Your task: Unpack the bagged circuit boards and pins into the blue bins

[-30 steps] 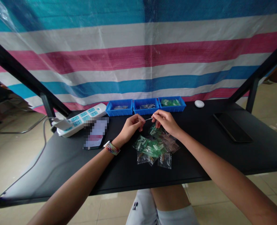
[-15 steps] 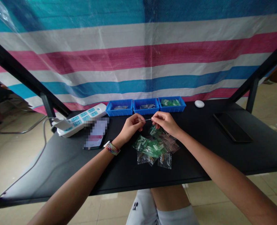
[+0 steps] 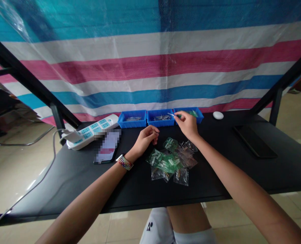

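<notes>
A striped sheet (image 3: 165, 61) hangs behind the black tabletop (image 3: 130, 193). A power strip (image 3: 93, 132) lies toward the tabletop's far left corner, a phone (image 3: 107, 147) just beside it; another phone (image 3: 254, 141) lies near the right edge. Along the far edge stand three blue bins: left (image 3: 132, 125), middle (image 3: 161, 123), right (image 3: 200, 119). Small clear and green bags (image 3: 169, 162) overlap between the middle and the near edge; they look light, limp and slippery, best taken by a corner.

The right hand (image 3: 187, 124) is by the middle and right bins, thumb and fingertips pinched together on a pin. The left hand (image 3: 145, 138) rests lower, fingers loosely curled; whether it holds anything, I cannot tell.

Smallest is the pin (image 3: 170, 114), jutting leftward from the right fingertips above the middle bin's right end. It looks light, stiff and smooth, likely to roll; one end suits a pinch.
</notes>
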Motion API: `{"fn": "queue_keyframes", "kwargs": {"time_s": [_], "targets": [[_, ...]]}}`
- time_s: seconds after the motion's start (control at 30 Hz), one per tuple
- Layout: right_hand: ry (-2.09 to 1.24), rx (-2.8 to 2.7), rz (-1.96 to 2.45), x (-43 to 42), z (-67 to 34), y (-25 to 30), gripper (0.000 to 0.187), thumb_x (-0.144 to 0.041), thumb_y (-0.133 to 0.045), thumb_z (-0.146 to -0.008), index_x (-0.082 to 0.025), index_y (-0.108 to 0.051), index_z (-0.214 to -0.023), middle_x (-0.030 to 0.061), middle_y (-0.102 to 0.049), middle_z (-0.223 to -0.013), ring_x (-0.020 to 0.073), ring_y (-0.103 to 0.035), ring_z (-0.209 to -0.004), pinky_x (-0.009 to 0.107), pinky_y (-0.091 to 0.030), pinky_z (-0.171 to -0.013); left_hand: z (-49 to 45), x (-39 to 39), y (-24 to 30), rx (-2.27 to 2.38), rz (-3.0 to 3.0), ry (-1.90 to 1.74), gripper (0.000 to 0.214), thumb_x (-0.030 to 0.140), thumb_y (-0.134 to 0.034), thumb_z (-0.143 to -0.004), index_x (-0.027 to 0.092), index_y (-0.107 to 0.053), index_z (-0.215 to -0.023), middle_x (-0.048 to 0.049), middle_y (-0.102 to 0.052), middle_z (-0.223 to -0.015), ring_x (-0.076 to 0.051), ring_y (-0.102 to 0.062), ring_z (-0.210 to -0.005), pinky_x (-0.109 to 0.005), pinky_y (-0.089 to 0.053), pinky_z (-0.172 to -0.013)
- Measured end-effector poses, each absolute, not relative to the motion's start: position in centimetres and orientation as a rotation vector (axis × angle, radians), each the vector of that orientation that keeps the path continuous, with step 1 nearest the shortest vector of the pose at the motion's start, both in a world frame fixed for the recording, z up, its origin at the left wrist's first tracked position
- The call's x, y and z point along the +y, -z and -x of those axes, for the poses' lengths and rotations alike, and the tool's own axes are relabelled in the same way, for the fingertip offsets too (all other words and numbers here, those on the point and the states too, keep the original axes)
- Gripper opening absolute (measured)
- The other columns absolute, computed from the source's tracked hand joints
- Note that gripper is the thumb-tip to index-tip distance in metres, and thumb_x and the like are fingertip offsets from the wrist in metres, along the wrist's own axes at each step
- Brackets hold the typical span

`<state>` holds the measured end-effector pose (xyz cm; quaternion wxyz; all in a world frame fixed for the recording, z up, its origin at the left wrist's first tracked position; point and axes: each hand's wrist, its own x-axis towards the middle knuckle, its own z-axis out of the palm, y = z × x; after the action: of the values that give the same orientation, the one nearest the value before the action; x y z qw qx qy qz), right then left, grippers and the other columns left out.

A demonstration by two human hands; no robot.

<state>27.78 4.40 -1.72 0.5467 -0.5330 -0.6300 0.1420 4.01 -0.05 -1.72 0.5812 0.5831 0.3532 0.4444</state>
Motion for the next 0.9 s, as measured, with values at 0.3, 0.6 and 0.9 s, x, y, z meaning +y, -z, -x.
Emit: {"fn": "queue_keyframes", "kwargs": {"time_s": [0.3,0.6,0.9], "targets": [[-0.722,-1.838,1.204,3.5,-31.7,0.3,0.019,-0.034,-0.071,-0.081,-0.017,-0.077,-0.087,-0.003,-0.055,-0.06,0.0131,-0.046,-0.055,0.028,-0.035,-0.056,-4.1,-0.1,1.6,0.839,-1.387,-1.018,0.02,0.03,-0.071,-0.083,0.017,-0.061,-0.093,0.0044,-0.059,-0.064,-0.01,-0.055,-0.051,-0.023,-0.041,-0.053],[-1.158,-2.233,1.242,2.6,-33.5,-0.1,0.015,-0.028,-0.081,-0.068,-0.019,-0.084,-0.079,-0.0007,-0.061,-0.059,0.0121,-0.05,-0.053,0.025,-0.034,-0.051,-3.8,0.1,1.9,0.818,-1.402,-1.005,0.017,0.029,-0.07,-0.083,0.016,-0.062,-0.092,0.0037,-0.059,-0.065,-0.01,-0.055,-0.052,-0.023,-0.041,-0.053],[-1.202,-2.307,1.342,2.3,-33.5,-0.8,0.013,-0.024,-0.078,-0.068,-0.016,-0.078,-0.078,0.0006,-0.067,-0.066,0.0117,-0.053,-0.058,0.025,-0.038,-0.056,-3.9,0.0,1.7,0.836,-1.411,-0.991,0.018,0.029,-0.07,-0.083,0.015,-0.063,-0.091,0.0036,-0.059,-0.065,-0.01,-0.055,-0.053,-0.023,-0.042,-0.054]]}}
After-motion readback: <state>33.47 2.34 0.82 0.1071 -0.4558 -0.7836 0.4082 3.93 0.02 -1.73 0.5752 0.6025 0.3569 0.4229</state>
